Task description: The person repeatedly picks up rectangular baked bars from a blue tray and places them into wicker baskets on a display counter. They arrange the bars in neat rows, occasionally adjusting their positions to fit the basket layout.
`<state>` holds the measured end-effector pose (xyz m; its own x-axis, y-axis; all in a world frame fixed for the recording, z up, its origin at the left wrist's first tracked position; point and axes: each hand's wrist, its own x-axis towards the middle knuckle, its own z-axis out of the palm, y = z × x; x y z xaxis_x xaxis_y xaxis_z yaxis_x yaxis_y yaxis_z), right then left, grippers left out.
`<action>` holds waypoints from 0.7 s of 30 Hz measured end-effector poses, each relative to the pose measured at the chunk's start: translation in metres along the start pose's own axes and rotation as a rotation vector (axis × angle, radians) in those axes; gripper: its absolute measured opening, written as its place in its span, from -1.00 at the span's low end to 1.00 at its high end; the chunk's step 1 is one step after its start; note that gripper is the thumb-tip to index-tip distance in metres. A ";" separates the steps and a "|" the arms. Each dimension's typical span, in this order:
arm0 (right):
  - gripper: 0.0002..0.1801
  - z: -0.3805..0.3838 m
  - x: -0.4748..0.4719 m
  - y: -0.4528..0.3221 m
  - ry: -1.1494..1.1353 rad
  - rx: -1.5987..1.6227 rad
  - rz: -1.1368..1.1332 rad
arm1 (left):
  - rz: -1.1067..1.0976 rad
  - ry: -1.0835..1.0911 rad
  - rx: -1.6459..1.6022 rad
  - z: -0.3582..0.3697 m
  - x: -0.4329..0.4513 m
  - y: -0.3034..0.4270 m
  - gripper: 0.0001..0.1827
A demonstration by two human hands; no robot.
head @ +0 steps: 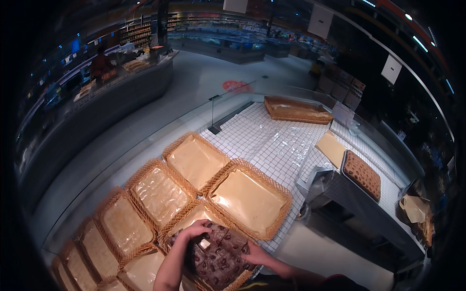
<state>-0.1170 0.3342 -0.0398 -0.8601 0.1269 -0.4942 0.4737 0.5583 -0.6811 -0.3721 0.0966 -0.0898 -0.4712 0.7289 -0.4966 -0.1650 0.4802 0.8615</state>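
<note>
A dark brown slab of cake or bread point(218, 263), scored into pieces and dotted with dark round bits, lies over a paper-lined wicker basket nearest my body. One small pale square piece point(204, 244) sits on its top. My left hand point(198, 230) grips the slab's far left edge, and my right hand point(256, 253) holds its right edge. Just beyond are wicker baskets lined with tan paper, one to the right point(251, 200) and another farther away point(196, 160). The slab's underside is hidden.
More lined baskets point(127, 225) run down the left. A long basket point(298, 111) stands at the far end of the checked cloth point(269, 140). On the right counter lie a tray of brown cake point(362, 174) and tan paper sheets point(330, 147). A glass panel point(174, 120) borders the display.
</note>
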 end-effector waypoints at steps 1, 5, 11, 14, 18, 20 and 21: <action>-0.20 0.000 0.001 -0.003 0.018 -0.014 -0.014 | 0.080 0.027 0.059 0.001 0.001 0.001 -0.33; -0.13 0.001 -0.003 -0.022 0.116 -0.124 0.055 | 0.144 0.199 0.140 0.016 0.004 0.011 -0.39; -0.17 0.006 -0.024 -0.048 0.334 -0.197 0.053 | 0.171 0.140 0.215 0.029 0.002 0.025 -0.63; -0.23 0.007 -0.024 -0.043 0.374 -0.127 -0.095 | 0.208 0.268 0.288 0.036 -0.003 0.036 -0.56; -0.30 0.011 -0.019 -0.027 0.440 -0.009 -0.306 | 0.108 0.360 0.525 0.058 -0.023 0.060 -0.33; -0.33 0.013 -0.019 -0.021 0.409 0.026 -0.304 | 0.101 0.393 0.620 0.064 -0.034 0.074 -0.26; -0.34 0.014 -0.020 -0.018 0.394 0.045 -0.301 | 0.088 0.372 0.643 0.065 -0.038 0.080 -0.26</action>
<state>-0.1060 0.3101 -0.0256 -0.9620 0.2707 -0.0362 0.1937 0.5827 -0.7892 -0.3109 0.1390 -0.0093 -0.7400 0.6196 -0.2616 0.3721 0.7012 0.6081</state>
